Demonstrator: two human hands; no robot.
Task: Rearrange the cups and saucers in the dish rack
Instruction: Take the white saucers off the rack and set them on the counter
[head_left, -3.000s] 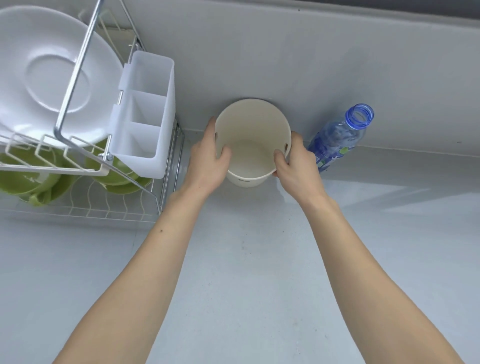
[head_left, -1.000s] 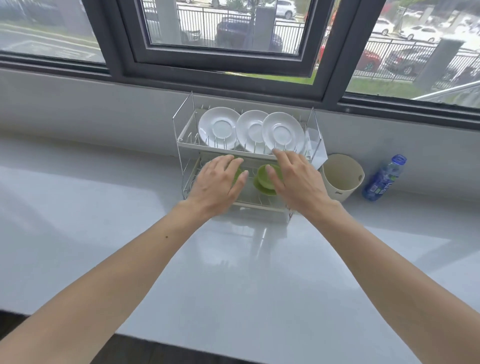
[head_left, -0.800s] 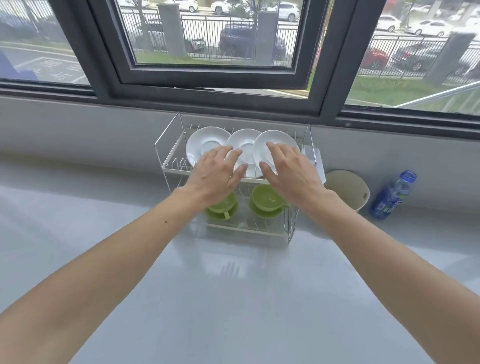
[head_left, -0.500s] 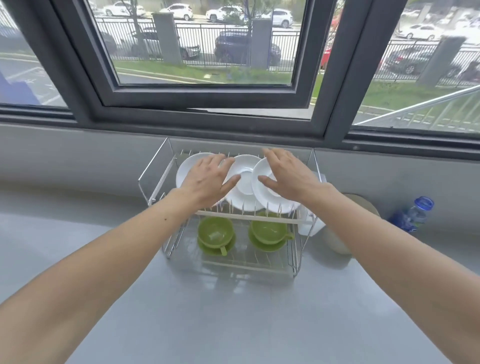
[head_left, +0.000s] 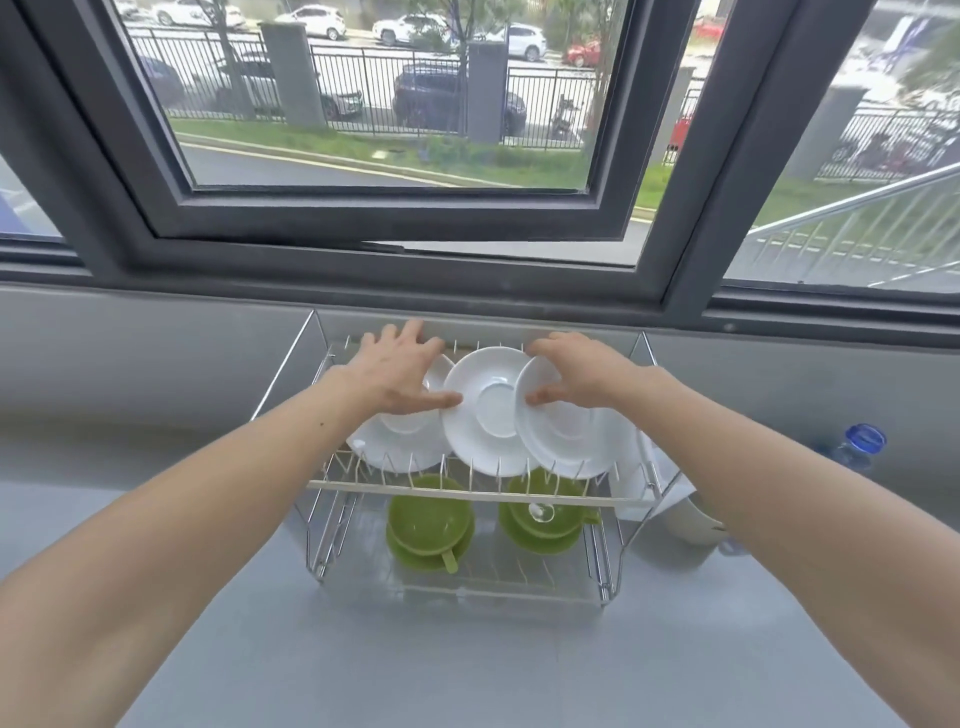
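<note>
The right hand (head_left: 582, 371) grips the right saucer (head_left: 571, 441); the left hand (head_left: 395, 376) rests flat on the left saucer (head_left: 395, 441). Next, likely, a straight lift.

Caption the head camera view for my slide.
Left hand and right hand touch white saucers on the dish rack, top tier; green cups sit below.
</note>
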